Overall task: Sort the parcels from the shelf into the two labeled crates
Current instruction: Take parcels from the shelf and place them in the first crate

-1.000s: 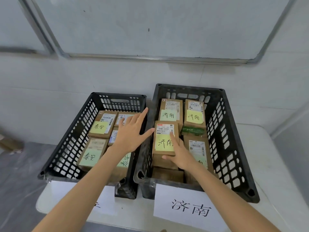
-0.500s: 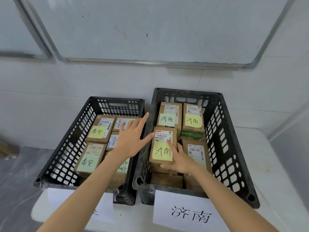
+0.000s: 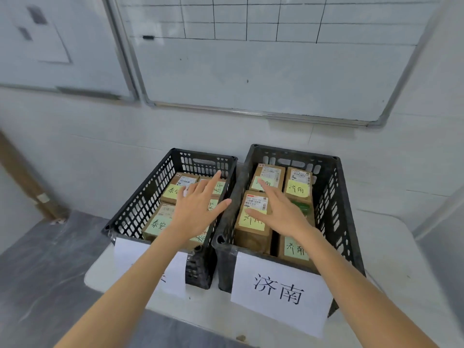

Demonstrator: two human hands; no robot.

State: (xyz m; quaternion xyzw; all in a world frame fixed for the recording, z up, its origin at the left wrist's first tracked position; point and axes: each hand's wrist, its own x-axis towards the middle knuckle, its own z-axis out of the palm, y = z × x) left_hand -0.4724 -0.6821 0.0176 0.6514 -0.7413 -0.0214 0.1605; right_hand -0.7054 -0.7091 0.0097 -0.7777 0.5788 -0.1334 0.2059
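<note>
Two black slotted crates stand side by side on a white table. The left crate (image 3: pixel 140 204) holds several brown parcels with green notes, one at its front (image 3: pixel 157 223). The right crate (image 3: pixel 336 197) carries a white paper label (image 3: pixel 280 290) and holds several brown parcels with yellow and green notes. My left hand (image 3: pixel 198 207) hovers flat over the left crate, fingers straight and spread. My right hand (image 3: pixel 281 212) lies open above the right crate's parcels, over the parcel with a yellow note (image 3: pixel 252 229). Neither hand holds anything.
The white table (image 3: pixel 401 259) has a rounded edge, with grey floor (image 3: pixel 42 267) to the left. A whiteboard (image 3: pixel 251 59) hangs on the wall behind the crates. A second paper label (image 3: pixel 125 254) is on the left crate's front.
My right hand has let go of the yellow-note parcel and lifted, fingers now straight above it. The view has pulled back and tilted up. My left hand stays spread over the left crate.
</note>
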